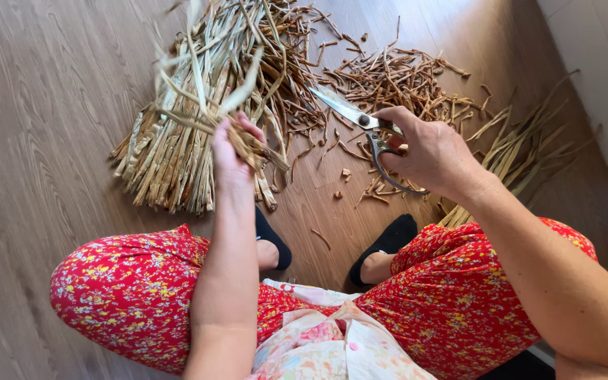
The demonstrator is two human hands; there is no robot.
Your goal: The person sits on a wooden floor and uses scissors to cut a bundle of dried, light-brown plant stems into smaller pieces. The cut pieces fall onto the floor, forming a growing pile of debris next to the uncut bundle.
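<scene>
Seated person, knees apart, red flowered trousers (128, 288), black socks, wood floor (29, 141).

Left hand (230, 151), centre-left of frame: fingers clenched around a small bunch of dried leaf strips (198, 84), the strips fanning up toward the top edge, browner stub ends poking out to the right of the fist.

Right hand (427, 151), centre-right: fingers through the loops of metal scissors (360, 123), gripping them. Blades shut or nearly so, tips pointing to upper left, toward the bunch but apart from it.

Behind the left hand, big pile of pale strips (163, 162) on the floor. Brown trimmed scraps (395, 81) scattered upper centre. Another loose lot of strips (522, 144) at the right edge.
</scene>
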